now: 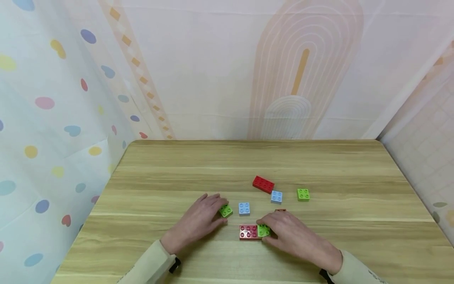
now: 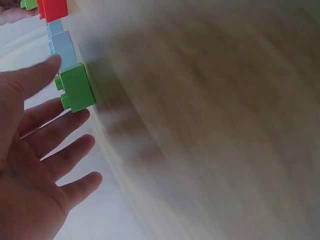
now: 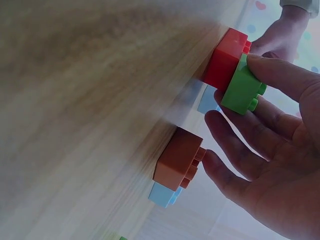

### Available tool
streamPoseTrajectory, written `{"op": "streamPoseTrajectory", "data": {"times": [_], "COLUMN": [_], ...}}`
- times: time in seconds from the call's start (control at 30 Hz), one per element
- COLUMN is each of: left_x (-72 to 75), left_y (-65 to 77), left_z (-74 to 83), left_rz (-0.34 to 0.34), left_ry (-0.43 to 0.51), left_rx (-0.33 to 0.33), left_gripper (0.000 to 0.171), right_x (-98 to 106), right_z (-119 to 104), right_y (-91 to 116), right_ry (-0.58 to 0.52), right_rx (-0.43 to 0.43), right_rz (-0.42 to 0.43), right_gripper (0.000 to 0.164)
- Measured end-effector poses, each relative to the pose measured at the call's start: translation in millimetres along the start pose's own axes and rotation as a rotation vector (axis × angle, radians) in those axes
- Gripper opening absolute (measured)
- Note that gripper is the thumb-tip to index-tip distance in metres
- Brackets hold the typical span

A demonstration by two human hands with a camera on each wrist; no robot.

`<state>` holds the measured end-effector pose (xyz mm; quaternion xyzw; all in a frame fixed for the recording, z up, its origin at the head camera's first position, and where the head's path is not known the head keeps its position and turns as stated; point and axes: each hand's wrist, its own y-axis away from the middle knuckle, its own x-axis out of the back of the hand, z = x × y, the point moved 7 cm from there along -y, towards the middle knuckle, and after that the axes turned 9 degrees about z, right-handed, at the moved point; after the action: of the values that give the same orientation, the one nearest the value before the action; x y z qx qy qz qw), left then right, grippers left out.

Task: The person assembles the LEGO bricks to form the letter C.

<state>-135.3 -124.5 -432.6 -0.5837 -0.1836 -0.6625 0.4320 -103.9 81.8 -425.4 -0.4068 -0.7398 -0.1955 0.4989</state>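
My right hand [image 1: 289,232] pinches a green four-stud brick [image 1: 263,230] between thumb and fingertips, right over the right end of a dark red brick [image 1: 248,232] on the table. Part of that red brick is hidden under the green one. To the left, my left hand [image 1: 198,221] reaches around another green brick [image 2: 79,89], its fingertips right at the far side and its thumb a little apart from the near side. A light blue brick [image 1: 244,208] lies just right of that brick. Beyond the right hand's knuckles, a brown brick [image 3: 179,157] shows, mostly covered in the head view.
Farther back on the wooden table [image 1: 170,165] lie a bright red brick [image 1: 263,184], a second light blue brick [image 1: 276,197] close to its corner, and a third green brick [image 1: 303,194] on the right. A patterned cloth [image 1: 213,71] hangs behind the table.
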Motion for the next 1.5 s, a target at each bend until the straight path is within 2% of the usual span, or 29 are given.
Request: {"op": "streamPoseTrajectory", "data": {"times": [0.2, 0.6, 1.03, 1.3, 1.5], "left_x": [-1.8, 3.2, 12.8, 12.9, 15.8], "left_y": [0.5, 4.9, 10.1, 13.4, 14.5], "left_z": [-2.4, 2.3, 16.7, 21.5, 28.1], "left_rz": [-0.008, 0.005, 0.041, 0.042, 0.085], "left_ry": [0.008, 0.144, 0.265, 0.328, 0.390], "left_rx": [0.019, 0.073, 0.018, 0.048, -0.043], "left_gripper": [0.044, 0.044, 0.048, 0.049, 0.048], "right_x": [-1, 1, 0, -1, -1], "right_z": [0, -1, 0, 0, 0], "right_y": [-3, -2, -1, -1, 0], "right_ry": [-0.001, -0.003, -0.005, -0.009, -0.016], "right_rx": [-0.010, -0.001, -0.007, -0.005, -0.012], "right_rz": [-0.011, -0.004, -0.011, -0.005, -0.010], "right_gripper": [0.035, 0.035, 0.035, 0.036, 0.036]}}
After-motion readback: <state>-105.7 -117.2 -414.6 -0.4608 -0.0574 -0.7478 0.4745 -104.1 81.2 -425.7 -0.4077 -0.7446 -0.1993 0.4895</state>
